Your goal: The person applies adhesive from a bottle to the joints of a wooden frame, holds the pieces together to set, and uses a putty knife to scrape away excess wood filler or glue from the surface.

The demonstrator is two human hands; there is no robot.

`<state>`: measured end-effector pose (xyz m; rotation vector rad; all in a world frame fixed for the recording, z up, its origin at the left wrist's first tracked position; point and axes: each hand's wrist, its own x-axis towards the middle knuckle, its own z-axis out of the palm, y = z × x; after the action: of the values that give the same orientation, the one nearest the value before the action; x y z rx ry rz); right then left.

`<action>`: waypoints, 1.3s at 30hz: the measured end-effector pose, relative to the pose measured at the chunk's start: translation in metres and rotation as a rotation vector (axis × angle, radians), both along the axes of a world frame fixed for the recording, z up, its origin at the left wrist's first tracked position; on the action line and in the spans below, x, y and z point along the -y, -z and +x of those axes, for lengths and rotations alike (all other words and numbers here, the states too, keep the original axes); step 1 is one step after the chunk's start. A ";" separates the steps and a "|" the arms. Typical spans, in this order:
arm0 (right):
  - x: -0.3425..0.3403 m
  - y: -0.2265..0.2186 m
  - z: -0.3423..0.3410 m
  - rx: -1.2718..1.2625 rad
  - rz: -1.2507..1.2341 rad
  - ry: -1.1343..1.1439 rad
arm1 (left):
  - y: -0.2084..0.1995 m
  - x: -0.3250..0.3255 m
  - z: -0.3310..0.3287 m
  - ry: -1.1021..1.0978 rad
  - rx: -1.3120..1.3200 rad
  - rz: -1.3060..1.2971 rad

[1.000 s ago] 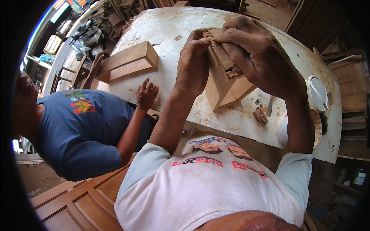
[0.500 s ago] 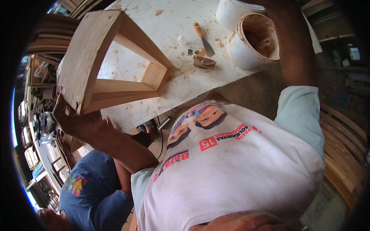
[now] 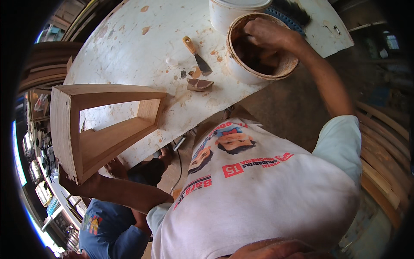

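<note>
My left hand (image 3: 73,180) grips the near left corner of a wooden box frame (image 3: 61,129). The frame is a tapering four-sided piece of pale boards, its narrow end over the table. Inside the open white bucket (image 3: 243,71), smeared with brown, my right hand (image 3: 269,34) reaches down past the rim. Its fingers are curled and partly hidden, so what they hold cannot be made out. Left of the bucket lie a putty knife (image 3: 198,56) with a wooden handle and a folded brown piece (image 3: 199,85) that looks like sandpaper.
A stained white table (image 3: 129,47) spreads ahead. Behind the bucket stand a lidded white bucket (image 3: 224,19) and a blue brush (image 3: 286,19) with dark bristles. A person in a blue shirt (image 3: 114,224) is close at lower left. Curved boards (image 3: 379,168) are stacked at right.
My right hand has come down into the open bucket. The wooden frame has tilted and dropped lower in my left hand. The view has shifted, showing more of the table.
</note>
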<state>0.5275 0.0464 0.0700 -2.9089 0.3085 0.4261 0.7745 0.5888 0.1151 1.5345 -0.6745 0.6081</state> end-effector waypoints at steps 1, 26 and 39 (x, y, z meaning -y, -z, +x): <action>0.002 0.011 0.002 0.027 0.027 -0.048 | -0.001 0.002 -0.001 0.004 -0.003 0.001; 0.065 0.088 -0.003 -0.280 -0.603 -0.425 | -0.027 0.056 -0.034 0.644 -0.589 -0.573; -0.120 -0.160 0.068 0.677 0.475 -0.122 | -0.023 0.061 -0.035 0.637 -0.554 -0.587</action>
<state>0.5957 0.1661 0.2299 -2.4183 -0.0696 -0.4208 0.7392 0.5282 0.1385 0.8029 -0.4543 -0.1144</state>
